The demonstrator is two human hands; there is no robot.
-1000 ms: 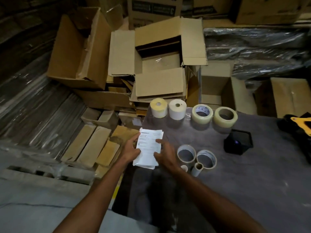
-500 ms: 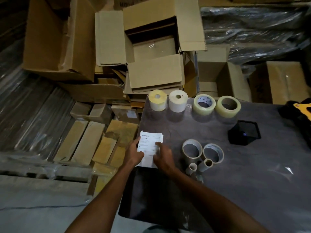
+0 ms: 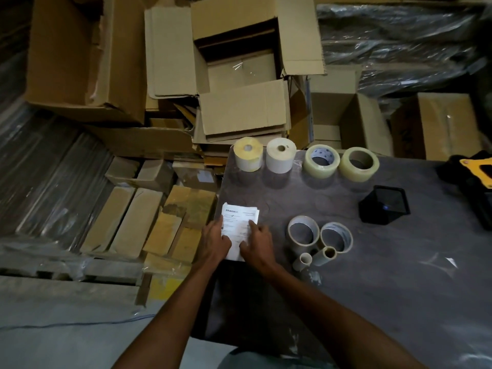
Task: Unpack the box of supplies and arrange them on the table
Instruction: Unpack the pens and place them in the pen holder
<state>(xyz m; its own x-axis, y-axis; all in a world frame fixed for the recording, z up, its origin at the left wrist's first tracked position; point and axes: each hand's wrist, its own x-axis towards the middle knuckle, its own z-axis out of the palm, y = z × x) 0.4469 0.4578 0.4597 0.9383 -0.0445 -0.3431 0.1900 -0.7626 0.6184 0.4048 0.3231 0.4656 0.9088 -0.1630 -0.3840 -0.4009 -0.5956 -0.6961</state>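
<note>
A small stack of white printed papers [image 3: 239, 219] lies at the left edge of the dark table [image 3: 386, 275]. My left hand [image 3: 215, 242] presses its left side and my right hand [image 3: 257, 243] presses its right side, fingers flat on the sheets. Along the table's far edge stand two label rolls [image 3: 248, 154] [image 3: 281, 155] and two clear tape rolls [image 3: 321, 161] [image 3: 359, 164]. Right of the papers sit two empty tape cores [image 3: 303, 233] [image 3: 336, 237] and two thin cardboard tubes [image 3: 303, 261] [image 3: 326, 255]. An open cardboard box [image 3: 239, 73] stands beyond the table.
A black angular holder [image 3: 383, 205] sits at the table's right. A black and yellow tool [image 3: 476, 169] lies at the right edge. Stacked cartons and flat cardboard [image 3: 80, 57] crowd the floor to the left and behind, with wrapped plastic bundles [image 3: 399, 41] at the back right.
The papers were held up off the table a second ago; both hands have lowered them onto the table's left edge and now rest flat on them.
</note>
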